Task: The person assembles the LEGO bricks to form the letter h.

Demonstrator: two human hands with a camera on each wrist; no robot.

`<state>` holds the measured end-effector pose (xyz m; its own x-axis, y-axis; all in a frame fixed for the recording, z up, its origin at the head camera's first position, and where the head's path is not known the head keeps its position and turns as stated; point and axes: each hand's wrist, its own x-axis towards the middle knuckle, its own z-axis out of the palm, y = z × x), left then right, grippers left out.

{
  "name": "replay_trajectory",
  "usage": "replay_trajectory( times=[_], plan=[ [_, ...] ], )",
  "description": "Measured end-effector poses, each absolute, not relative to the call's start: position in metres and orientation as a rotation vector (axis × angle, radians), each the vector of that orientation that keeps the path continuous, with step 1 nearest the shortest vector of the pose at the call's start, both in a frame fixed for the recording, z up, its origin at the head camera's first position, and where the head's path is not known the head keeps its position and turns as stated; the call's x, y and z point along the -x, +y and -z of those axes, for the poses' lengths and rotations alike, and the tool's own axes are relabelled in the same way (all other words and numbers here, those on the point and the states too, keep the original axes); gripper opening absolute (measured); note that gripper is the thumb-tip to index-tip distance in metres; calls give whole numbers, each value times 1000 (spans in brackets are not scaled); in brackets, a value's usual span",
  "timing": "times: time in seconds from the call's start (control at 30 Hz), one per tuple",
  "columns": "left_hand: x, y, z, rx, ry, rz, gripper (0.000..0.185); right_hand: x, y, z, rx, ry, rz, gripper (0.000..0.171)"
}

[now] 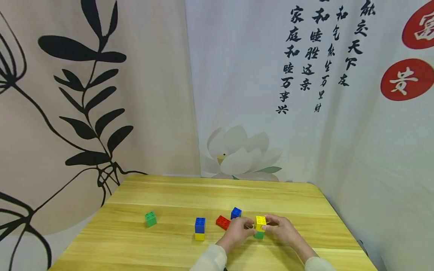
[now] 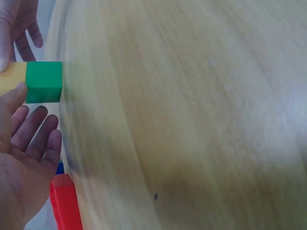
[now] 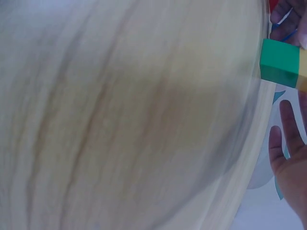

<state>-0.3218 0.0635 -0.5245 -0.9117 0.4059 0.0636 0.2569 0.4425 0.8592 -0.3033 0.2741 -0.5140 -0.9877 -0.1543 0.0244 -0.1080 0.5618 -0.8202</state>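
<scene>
A yellow brick (image 1: 260, 222) sits on a green brick (image 1: 259, 235) as a small stack at the table's front right. Both hands hold this stack from either side: my left hand (image 1: 251, 229) pinches it on the left, my right hand (image 1: 268, 226) on the right. In the left wrist view the green brick (image 2: 43, 81) and yellow brick (image 2: 12, 79) stick out past my left thumb, with the other fingers (image 2: 36, 139) spread below. The right wrist view shows the green brick (image 3: 279, 62) at the table's edge above my right palm (image 3: 290, 163).
On the wooden table (image 1: 169, 195) lie a red brick (image 1: 223, 222) and a blue brick (image 1: 236, 213) just left of the hands. A blue-on-yellow stack (image 1: 200, 228) stands further left and a lone green brick (image 1: 150, 219) beyond it. Printed curtains hang behind.
</scene>
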Motion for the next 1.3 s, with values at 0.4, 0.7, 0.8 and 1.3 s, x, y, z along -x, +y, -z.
replay_trajectory(
  times=[0.4,0.7,0.8,1.3],
  plan=[
    [323,58,515,-573,2466,-1516,31,299,268,504,236,2784,1396,42],
    [319,56,501,-575,2464,-1517,37,299,267,506,248,2738,1463,47],
    [318,55,495,-603,2495,-1500,37,299,268,507,250,2725,1478,54],
    [329,44,470,-668,2538,-1496,37,298,269,489,140,2772,1494,54]
  ],
)
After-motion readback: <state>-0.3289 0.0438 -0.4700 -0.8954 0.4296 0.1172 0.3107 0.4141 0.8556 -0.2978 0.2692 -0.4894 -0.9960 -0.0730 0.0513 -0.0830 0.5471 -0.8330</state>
